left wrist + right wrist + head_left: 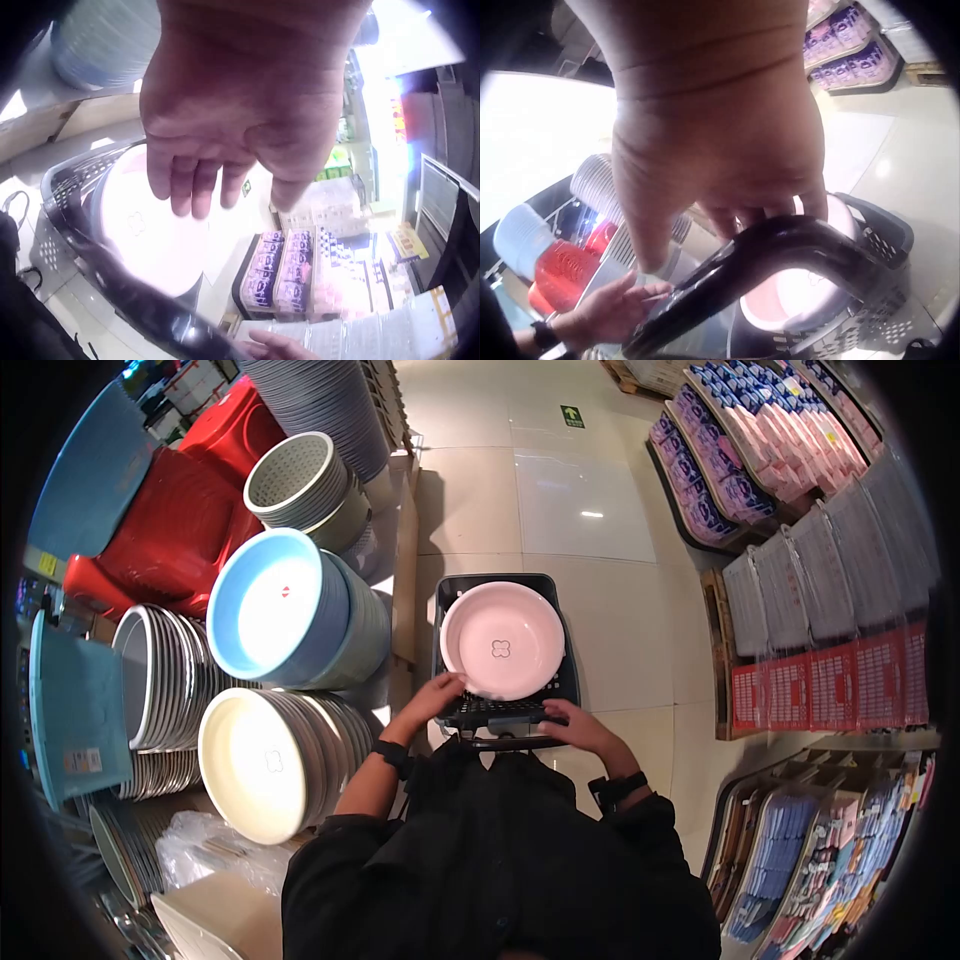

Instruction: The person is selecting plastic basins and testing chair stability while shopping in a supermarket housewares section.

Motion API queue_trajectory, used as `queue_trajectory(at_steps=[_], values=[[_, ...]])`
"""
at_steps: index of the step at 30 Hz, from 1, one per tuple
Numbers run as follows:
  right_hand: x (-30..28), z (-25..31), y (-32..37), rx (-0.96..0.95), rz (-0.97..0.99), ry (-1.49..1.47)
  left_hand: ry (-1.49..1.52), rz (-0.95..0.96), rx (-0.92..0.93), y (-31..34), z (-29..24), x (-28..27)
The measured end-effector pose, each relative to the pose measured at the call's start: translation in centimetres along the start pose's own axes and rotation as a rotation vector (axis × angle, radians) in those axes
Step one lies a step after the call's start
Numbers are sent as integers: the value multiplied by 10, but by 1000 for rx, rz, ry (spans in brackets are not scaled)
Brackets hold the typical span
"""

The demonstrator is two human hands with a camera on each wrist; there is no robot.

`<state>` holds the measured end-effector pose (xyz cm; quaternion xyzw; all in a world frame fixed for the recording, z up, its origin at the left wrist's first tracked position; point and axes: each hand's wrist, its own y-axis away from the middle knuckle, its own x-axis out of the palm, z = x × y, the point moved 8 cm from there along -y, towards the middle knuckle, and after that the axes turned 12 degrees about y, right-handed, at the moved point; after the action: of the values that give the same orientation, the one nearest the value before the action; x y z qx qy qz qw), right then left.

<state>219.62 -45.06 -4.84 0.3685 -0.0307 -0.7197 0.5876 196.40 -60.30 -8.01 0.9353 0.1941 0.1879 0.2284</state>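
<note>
The person's left forearm [370, 784] and right forearm [616, 758] reach forward from the body and slant inward, with the hands apart. The left hand [434, 697] has its fingers [204, 189] nearly straight and relaxed, thumb spread away. The right hand [578, 724] also spreads its thumb, its fingertips partly hidden in the right wrist view.

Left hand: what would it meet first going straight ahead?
Most likely the pink basin: in the head view the left hand is right at its near-left rim, though contact is unclear.
</note>
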Motion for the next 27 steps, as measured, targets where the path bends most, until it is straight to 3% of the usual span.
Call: queue_trajectory(at_steps=[1, 2, 4, 7, 8, 9, 12, 15, 21, 25, 27], values=[[-11, -11, -7, 78, -93, -146, 71, -77, 4, -13, 3, -19], [-17, -18, -13, 95, -99, -148, 74, -61, -6, -24, 9, -28], [-43, -35, -21, 203, -319, -115, 159, -250, -10, -36, 15, -54], [-55, -60, -44, 260, -397, -126, 13, -288, -114, -62, 50, -74], [-56, -67, -52, 288, -392, -171, 37, -141, -105, -67, 56, -64], [-56, -74, -61, 296, -390, -173, -77, -188, -202, -67, 65, -66], [-58, -95, -96, 289, -416, -187, 36, -161, -328, -72, 89, -60], [-62, -113, -134, 374, -384, -47, 135, -304, -424, -74, 133, -65], [-63, -159, -229, 291, -366, 76, 155, -397, -350, -89, 181, -61], [-59, -165, -261, 307, -342, 152, 237, -407, -222, -97, 168, -51], [-62, -166, -265, 452, -270, 299, 355, -469, -247, -97, 168, -51]])
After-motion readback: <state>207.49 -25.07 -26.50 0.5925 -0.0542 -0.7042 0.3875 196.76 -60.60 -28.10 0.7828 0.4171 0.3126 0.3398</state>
